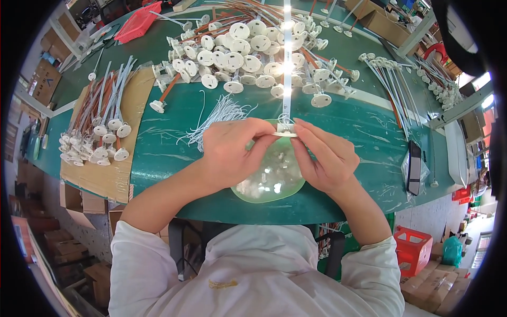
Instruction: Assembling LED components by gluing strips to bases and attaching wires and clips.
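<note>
Between my two hands, a white round-based plastic fitting (285, 133) is pinched at its sides. From it a long, shiny, pale strip (287, 79) runs straight away from me across the table. The fingertips of my left hand (228, 148) close on the fitting's left edge. My right hand (328, 157) grips the opposite edge with thumb and fingers. Thin white wire shows just above the fitting. Under my hands sits a light green bowl (268, 200) of small, shiny, whitish pieces too small to name. A bundle of thin white wires (224, 113) lies beyond my left hand.
Similar white round fittings (240, 46) on brown and pale strips are heaped at the far middle. More fittings (99, 130) lie on cardboard (95, 178) at left. A black phone-like object (414, 168) lies at right. A red basket (138, 24) stands far left.
</note>
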Available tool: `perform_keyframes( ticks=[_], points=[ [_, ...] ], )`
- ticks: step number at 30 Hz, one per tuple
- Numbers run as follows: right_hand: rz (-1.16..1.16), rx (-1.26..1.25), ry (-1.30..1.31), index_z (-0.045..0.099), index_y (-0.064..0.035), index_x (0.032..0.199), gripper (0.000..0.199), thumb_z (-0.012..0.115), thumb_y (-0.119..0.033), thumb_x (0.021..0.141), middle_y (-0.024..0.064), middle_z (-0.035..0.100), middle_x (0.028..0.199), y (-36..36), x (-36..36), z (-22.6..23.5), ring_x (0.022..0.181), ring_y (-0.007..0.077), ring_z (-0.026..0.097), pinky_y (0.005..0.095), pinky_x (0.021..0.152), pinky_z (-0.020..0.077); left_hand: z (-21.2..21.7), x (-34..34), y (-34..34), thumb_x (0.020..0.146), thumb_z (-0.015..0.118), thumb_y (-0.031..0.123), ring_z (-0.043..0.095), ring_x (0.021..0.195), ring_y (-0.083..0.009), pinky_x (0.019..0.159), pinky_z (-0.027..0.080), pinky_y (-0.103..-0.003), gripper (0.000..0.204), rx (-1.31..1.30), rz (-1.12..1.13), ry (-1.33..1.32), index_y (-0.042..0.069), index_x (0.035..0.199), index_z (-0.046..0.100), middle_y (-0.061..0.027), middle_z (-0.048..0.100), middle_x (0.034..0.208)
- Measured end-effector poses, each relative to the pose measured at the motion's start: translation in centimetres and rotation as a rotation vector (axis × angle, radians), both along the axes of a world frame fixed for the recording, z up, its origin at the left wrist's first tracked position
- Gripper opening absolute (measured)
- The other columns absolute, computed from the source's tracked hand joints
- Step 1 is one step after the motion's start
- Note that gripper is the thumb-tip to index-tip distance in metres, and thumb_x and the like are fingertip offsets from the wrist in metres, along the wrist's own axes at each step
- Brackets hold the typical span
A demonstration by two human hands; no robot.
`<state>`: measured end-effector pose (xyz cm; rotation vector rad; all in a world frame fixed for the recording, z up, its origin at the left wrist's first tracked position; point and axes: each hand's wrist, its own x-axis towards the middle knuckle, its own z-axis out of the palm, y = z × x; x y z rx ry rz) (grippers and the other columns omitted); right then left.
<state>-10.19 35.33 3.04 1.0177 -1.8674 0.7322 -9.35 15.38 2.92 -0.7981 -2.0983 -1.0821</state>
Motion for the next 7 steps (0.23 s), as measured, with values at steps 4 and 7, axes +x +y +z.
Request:
perform_keyframes(
  ticks=[4,7],
  points=[
    [-0.024,0.023,0.024,0.068,0.0033,0.093,0.026,0.077,0.002,0.068,0.0152,0.071,0.090,-0.3,0.6,0.2,0.066,0.0197,0.069,0.0254,0.055,0.0538,-0.3,-0.1,0.2,0.073,0.076,-0.001,0.066,0.057,-0.0201,0.049,0.050,-0.026,0.017,-0.012,-0.040,0.168,0.004,0.084,0.064,-0.0070,0.069,0.073],
    [-0.075,-0.002,-0.021,0.070,0.0017,0.093,0.023,0.074,0.004,0.071,0.0162,0.072,0.090,-0.5,1.2,0.4,0.070,0.0219,0.070,0.0248,0.059,0.0544,-0.5,-0.2,0.4,0.073,0.074,-0.002,0.066,0.057,-0.0242,0.049,0.052,-0.029,0.016,0.031,-0.065,0.236,0.003,0.086,0.064,-0.0082,0.068,0.073]
  ],
)
